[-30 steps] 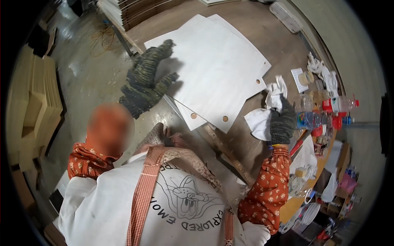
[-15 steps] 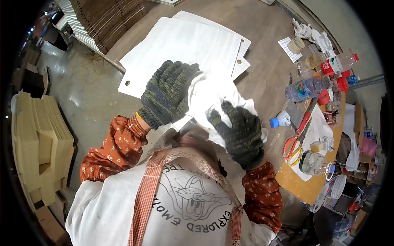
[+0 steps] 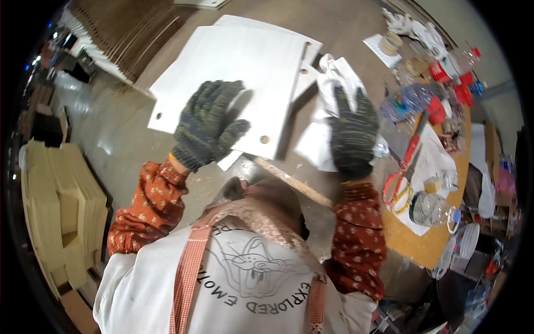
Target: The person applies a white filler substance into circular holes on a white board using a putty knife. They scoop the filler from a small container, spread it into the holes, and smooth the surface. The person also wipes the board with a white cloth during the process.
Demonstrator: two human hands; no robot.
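Note:
My left hand [image 3: 206,125], in a dark green and black knit glove, rests on a flat white panel [image 3: 253,72], its thumb spread from the fingers. This panel has round holes near its corners and lies on top of another white panel. To the right, my right hand [image 3: 354,133], in a matching glove, holds a crumpled white cloth [image 3: 316,140] against the table. Part of the cloth sticks out beyond the fingertips; the palm hides the rest.
Scissors with red and yellow handles [image 3: 397,192] lie at the right near plastic bottles [image 3: 411,103] and a clear jar [image 3: 428,209]. Stacked brown panels [image 3: 130,33] stand at the far left. Pale yellow boards [image 3: 61,206] are piled at the left. White gloves [image 3: 414,28] lie far right.
My right hand has moved right with the cloth, off the white panel and onto the table beside it. The panel's near corner and its hole now show. My left hand stays on the panel.

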